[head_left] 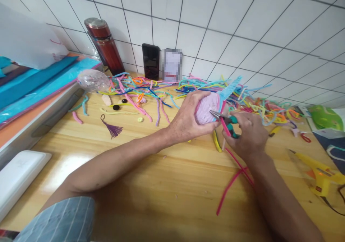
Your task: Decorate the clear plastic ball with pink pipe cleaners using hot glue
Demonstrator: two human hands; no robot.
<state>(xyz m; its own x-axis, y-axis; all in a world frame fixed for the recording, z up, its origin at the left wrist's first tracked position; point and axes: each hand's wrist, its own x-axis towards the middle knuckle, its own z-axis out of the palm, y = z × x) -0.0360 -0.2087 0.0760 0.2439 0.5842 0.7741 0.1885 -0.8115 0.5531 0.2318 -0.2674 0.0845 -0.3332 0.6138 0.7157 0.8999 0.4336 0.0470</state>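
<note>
My left hand (187, 118) is wrapped round a rounded lilac craft piece (207, 107) that looks wound from fuzzy pipe cleaners. A light-blue tuft (230, 88) sticks up from its right end, beside a pink band. In my right hand (249, 132) is a pair of pliers (231, 120) with dark green handles. Their pointed jaws touch or lie just in front of the piece's lower right side. A bright pink pipe cleaner (225, 127) runs down past the pliers. Below, two deep-pink pipe cleaners (229, 190) cross on the table.
Loose coloured pipe cleaners (145, 91) lie heaped along the tiled wall. A red thermos (105, 48), a black phone (151, 61) and a second phone (171, 64) stand there. A purple tassel (111, 127) lies left, a yellow glue gun (319, 172) right, a white box (23, 181) at the left edge.
</note>
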